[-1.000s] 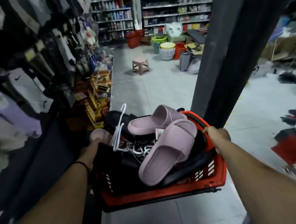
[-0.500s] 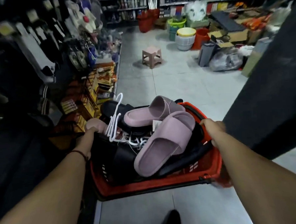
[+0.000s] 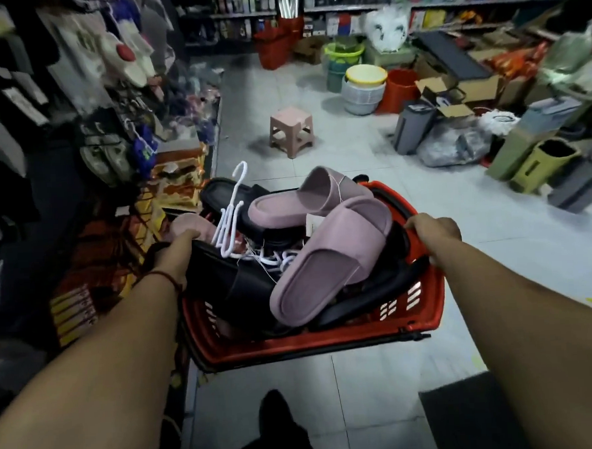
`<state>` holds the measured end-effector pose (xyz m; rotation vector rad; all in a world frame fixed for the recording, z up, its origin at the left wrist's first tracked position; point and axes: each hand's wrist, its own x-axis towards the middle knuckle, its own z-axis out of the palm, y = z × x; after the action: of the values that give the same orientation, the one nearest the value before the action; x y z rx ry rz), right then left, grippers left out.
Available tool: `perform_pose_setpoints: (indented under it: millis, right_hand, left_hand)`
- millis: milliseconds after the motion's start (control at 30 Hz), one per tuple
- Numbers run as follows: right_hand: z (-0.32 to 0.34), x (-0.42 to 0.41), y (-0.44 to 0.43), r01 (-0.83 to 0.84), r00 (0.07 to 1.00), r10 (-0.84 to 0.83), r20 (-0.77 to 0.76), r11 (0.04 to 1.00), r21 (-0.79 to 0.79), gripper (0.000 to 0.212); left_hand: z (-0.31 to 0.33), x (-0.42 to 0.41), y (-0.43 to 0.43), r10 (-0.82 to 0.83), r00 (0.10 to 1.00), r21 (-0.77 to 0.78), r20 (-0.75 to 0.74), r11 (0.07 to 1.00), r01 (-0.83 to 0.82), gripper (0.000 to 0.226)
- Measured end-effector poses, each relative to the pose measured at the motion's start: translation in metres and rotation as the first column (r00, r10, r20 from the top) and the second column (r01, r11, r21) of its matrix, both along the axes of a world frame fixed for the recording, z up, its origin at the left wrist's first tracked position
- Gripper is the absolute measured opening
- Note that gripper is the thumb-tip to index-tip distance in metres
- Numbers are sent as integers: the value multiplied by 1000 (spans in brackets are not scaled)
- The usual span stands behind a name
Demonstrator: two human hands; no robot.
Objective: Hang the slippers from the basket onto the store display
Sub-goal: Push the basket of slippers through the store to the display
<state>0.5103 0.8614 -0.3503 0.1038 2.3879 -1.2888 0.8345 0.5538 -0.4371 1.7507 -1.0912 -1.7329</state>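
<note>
Pale tiled floor (image 3: 354,187), pink stool (image 3: 291,130), stocked shelves (image 3: 344,2)

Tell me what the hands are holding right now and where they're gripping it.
The red basket: the left hand grips its left side, the right hand its right rim.

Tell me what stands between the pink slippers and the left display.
Nothing visible: the pink slippers lie atop the red basket, right beside the display. Only the left hand, gripping the basket's edge, lies on that side.
</note>
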Motion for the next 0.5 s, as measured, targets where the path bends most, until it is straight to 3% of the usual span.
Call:
perform_pose_setpoints:
  millis: [200,333,500]
  right_hand:
    - [4,-99,-115,105,994,-105,20,994,-15,41]
    - [-6,-173,-189,126,990,-123,68,992,-31,38]
    - [-32,-288,-300,63,995,-63,78,998,-3,42]
  left_hand:
    - [29,-122,-141,-92,995,-18,44,996,92,88]
    - [40,-204,-201,-92,994,-64,66,993,96,69]
    - [25,-304,-298,-59,995,-35,81,997,62,63]
